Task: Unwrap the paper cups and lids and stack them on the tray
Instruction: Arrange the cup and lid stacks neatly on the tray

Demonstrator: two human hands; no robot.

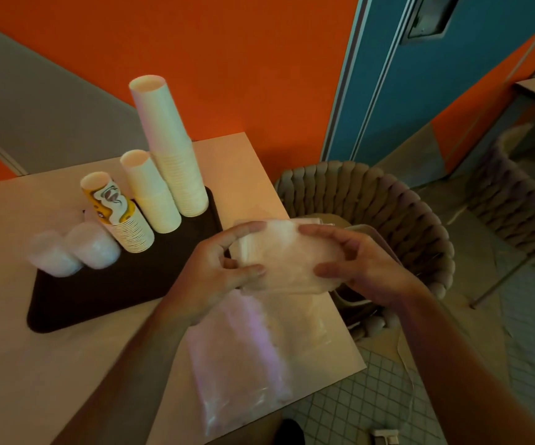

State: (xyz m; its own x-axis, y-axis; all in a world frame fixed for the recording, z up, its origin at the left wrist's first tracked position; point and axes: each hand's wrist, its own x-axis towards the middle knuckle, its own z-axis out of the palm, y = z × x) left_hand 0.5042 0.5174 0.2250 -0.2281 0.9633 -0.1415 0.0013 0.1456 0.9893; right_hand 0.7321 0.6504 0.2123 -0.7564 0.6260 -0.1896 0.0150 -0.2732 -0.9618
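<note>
Far left on dark tray (67, 303): two lid stacks (73, 248), upended, out of the way. Next right: printed cup stack (118, 216), then two plain white cup stacks (166, 162), tallest at back, likely for stability. Centre, above worktop (18, 364): left hand (218, 274) and right hand (353, 261) each pinching an end of a wrapped bundle (288, 255), probably to open it. Empty wrapper (243, 364) lying below. Woven chair (404, 220) at right.

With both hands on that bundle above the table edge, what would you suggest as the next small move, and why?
Probably peel the plastic wrap open: both the left hand and right hand pinch the still-wrapped bundle, while the tray already holds unwrapped cup stacks.
</note>
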